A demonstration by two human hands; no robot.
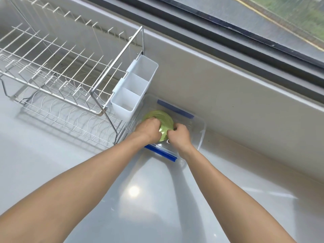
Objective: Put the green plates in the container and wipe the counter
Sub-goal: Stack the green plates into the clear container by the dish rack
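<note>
Green plates (164,122) sit inside a clear plastic container (201,132) with blue handles, which stands on the grey counter against the back wall. Both my hands reach down into the container. My left hand (148,129) grips the plates' left edge. My right hand (178,134) closes on their right edge. A second green plate seems to lie underneath, its rim showing at the far side. My hands hide the near half of the plates.
A wire dish rack (57,71) stands on the counter to the left, with a white plastic cutlery holder (133,85) hung on its right end, right beside the container. A raised sill (228,85) and window (263,18) run along the back. Grey counter (140,199) lies in front.
</note>
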